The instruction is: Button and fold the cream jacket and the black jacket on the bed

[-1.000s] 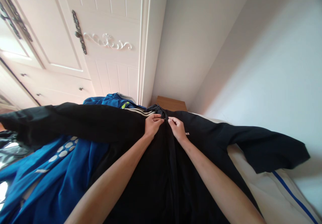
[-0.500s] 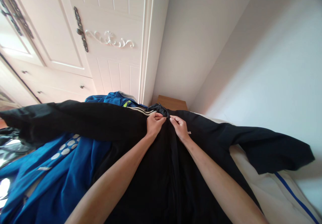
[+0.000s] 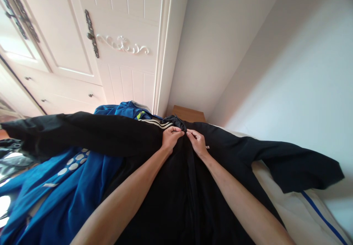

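A black jacket (image 3: 165,186) lies spread out with its sleeves stretched to both sides and white stripes by one shoulder. At the top of its front opening, just below the collar (image 3: 176,121), my left hand (image 3: 171,138) pinches the left edge. My right hand (image 3: 196,141) pinches the jacket's edge right beside it, the fingertips of both hands nearly touching. A small white print shows next to my right wrist. Whatever finer part lies between the fingertips is too small to tell.
Blue clothing (image 3: 82,190) with white dots lies under the left sleeve, with more blue cloth (image 3: 121,109) behind it. A pale cloth (image 3: 292,208) with a blue stripe is at the right. Behind stand a white wardrobe (image 3: 124,24), a wooden piece (image 3: 189,113) and a wall.
Both hands keep their pinch on the jacket and have shifted slightly down in the view. The surroundings have moved a little with the camera.
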